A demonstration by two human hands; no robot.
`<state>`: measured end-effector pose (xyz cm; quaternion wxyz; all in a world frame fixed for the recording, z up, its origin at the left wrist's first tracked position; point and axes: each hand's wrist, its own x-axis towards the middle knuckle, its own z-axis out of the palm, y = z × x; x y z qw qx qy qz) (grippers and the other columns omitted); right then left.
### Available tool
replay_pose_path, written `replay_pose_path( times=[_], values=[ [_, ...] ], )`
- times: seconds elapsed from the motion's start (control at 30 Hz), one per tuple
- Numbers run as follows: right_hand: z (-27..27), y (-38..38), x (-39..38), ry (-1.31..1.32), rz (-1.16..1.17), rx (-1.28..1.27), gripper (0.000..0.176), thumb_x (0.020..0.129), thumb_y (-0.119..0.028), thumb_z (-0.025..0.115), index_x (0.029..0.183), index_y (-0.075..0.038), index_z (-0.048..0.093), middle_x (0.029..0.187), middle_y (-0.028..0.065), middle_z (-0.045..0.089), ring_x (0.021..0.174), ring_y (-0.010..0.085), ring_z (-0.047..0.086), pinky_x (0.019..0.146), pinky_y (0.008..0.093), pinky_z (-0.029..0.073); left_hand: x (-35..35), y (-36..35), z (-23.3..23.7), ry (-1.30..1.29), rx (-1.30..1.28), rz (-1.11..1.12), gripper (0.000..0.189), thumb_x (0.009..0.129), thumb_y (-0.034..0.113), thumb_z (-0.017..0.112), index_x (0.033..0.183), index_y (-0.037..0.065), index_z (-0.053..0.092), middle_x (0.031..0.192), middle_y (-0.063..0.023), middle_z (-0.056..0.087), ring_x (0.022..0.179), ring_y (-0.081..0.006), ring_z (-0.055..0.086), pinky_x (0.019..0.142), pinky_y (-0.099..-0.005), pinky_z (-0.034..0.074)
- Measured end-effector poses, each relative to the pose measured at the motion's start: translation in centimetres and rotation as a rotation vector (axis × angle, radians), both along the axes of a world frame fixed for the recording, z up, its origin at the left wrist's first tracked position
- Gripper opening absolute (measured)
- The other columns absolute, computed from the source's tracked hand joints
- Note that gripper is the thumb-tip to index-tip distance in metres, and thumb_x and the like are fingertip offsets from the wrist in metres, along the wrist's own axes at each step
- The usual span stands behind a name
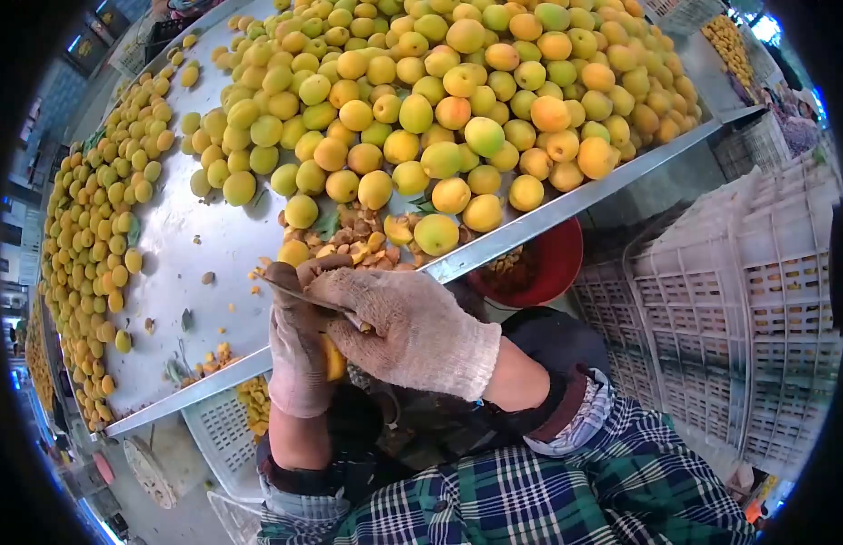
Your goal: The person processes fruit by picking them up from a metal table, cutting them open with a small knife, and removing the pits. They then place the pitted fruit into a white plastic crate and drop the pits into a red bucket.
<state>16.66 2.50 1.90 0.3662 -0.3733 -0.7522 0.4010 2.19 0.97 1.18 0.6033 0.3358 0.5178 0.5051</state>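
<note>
My right hand [408, 331], in a soiled knit glove, is closed around the handle of a small knife [299, 292] whose blade points to the upper left. Just left of it, my left hand [299, 350], gloved too, is closed at the table's near edge. A piece of yellow fruit [334, 358] shows below the fingers, between the two hands, held by my left hand. Behind the hands, pits and fruit scraps [358, 238] lie on the metal table [199, 263], beside a large heap of yellow-green fruit [421, 113].
Another row of fruit [94, 245] lines the table's left side. A red bucket [553, 263] with scraps stands below the edge, right of my hands. Stacked white crates [712, 300] fill the right side. A white basket [217, 431] holding cut fruit sits below the table at lower left.
</note>
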Motion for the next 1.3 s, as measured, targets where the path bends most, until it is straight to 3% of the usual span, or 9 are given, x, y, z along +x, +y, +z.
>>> replay_pose_path(
  times=[0.33, 0.43, 0.6, 0.7, 0.87, 0.93, 1.0, 1.1, 1.3],
  values=[
    [0.1, 0.4, 0.2, -0.096, 0.108, -0.015, 0.023, 0.083, -0.012, 0.062, 0.105, -0.009, 0.057, 0.099, 0.018, 0.064, 0.085, 0.0396, 0.063, 0.068, 0.0464, 0.051, -0.6, -0.3, 0.6, 0.057, -0.072, -0.015, 0.072, 0.096, 0.064, 0.039, 0.107, -0.004, 0.061, 0.098, -0.011, 0.064, 0.091, -0.0192, 0.062, 0.085, -0.0314, 0.049],
    [-0.9, 0.3, 0.1, -0.026, 0.075, 0.131, 0.022, 0.083, -0.014, 0.063, 0.103, -0.008, 0.056, 0.097, 0.0168, 0.062, 0.083, 0.0386, 0.063, 0.066, 0.046, 0.051, -0.8, -0.2, 0.5, -0.168, -0.143, -0.023, 0.063, 0.098, 0.057, 0.045, 0.112, -0.002, 0.058, 0.099, -0.0094, 0.065, 0.09, -0.019, 0.062, 0.083, -0.0315, 0.05],
    [0.3, 0.5, 1.3, -0.409, -0.006, 0.176, 0.022, 0.085, -0.016, 0.062, 0.103, -0.006, 0.054, 0.094, 0.016, 0.062, 0.081, 0.0359, 0.063, 0.065, 0.0439, 0.052, -2.6, -0.4, 0.9, -0.277, -0.147, 0.077, 0.034, 0.095, 0.018, 0.059, 0.123, 0.001, 0.047, 0.1, -0.0095, 0.066, 0.088, -0.0187, 0.064, 0.079, -0.0295, 0.052],
    [0.0, 0.7, 0.9, -0.405, -0.153, 0.144, 0.028, 0.084, -0.016, 0.063, 0.109, -0.006, 0.055, 0.093, 0.0153, 0.062, 0.079, 0.0347, 0.063, 0.064, 0.0435, 0.052, -2.2, -0.9, -0.7, 0.906, 0.505, -0.051, 0.045, 0.087, -0.001, 0.064, 0.128, 0.001, 0.044, 0.102, -0.0102, 0.066, 0.088, -0.0183, 0.065, 0.078, -0.0291, 0.052],
    [-0.7, 1.0, -0.2, 0.025, -0.209, 0.32, 0.038, 0.081, -0.015, 0.066, 0.118, -0.011, 0.056, 0.094, 0.0119, 0.063, 0.077, 0.0327, 0.063, 0.062, 0.0437, 0.052, -1.5, -1.6, -0.3, 0.928, 0.563, -0.049, 0.051, 0.095, 0.023, 0.06, 0.137, 0.001, 0.042, 0.104, -0.0113, 0.065, 0.091, -0.0212, 0.065, 0.085, -0.0334, 0.052],
    [-0.5, 0.5, 0.2, -0.117, -0.091, 0.304, 0.037, 0.08, -0.015, 0.066, 0.116, -0.013, 0.057, 0.091, 0.01, 0.063, 0.077, 0.0318, 0.063, 0.061, 0.0429, 0.052, -1.3, -1.5, 0.6, 0.599, 0.316, -0.005, 0.052, 0.098, 0.038, 0.055, 0.133, 0.001, 0.047, 0.102, -0.0115, 0.066, 0.091, -0.022, 0.065, 0.086, -0.0346, 0.052],
    [0.2, 0.1, 0.5, -0.224, 0.002, 0.284, 0.034, 0.078, -0.015, 0.067, 0.11, -0.016, 0.059, 0.086, 0.0068, 0.06, 0.074, 0.0303, 0.063, 0.059, 0.0403, 0.052, -1.3, -0.6, 1.3, -0.116, -0.124, 0.071, 0.057, 0.098, 0.051, 0.049, 0.122, 0.0, 0.056, 0.1, -0.0112, 0.066, 0.091, -0.022, 0.065, 0.086, -0.0344, 0.053],
    [-0.1, 0.0, 0.3, -0.275, 0.027, 0.344, 0.031, 0.075, -0.013, 0.068, 0.104, -0.016, 0.058, 0.083, 0.0062, 0.058, 0.073, 0.03, 0.063, 0.057, 0.0396, 0.052, -1.9, 0.0, 0.1, -0.309, -0.237, 0.003, 0.058, 0.096, 0.055, 0.049, 0.108, 0.0, 0.062, 0.097, -0.0107, 0.067, 0.09, -0.0223, 0.065, 0.083, -0.0323, 0.053],
    [-0.2, 0.1, 0.5, -0.247, 0.013, 0.334, 0.022, 0.074, -0.012, 0.067, 0.094, -0.014, 0.057, 0.082, 0.0065, 0.057, 0.073, 0.0296, 0.063, 0.056, 0.0407, 0.051, -1.7, -0.2, -0.2, -0.147, -0.225, -0.039, 0.057, 0.094, 0.056, 0.053, 0.111, 0.003, 0.061, 0.096, -0.0087, 0.066, 0.09, -0.0201, 0.065, 0.08, -0.032, 0.052]
  ],
)
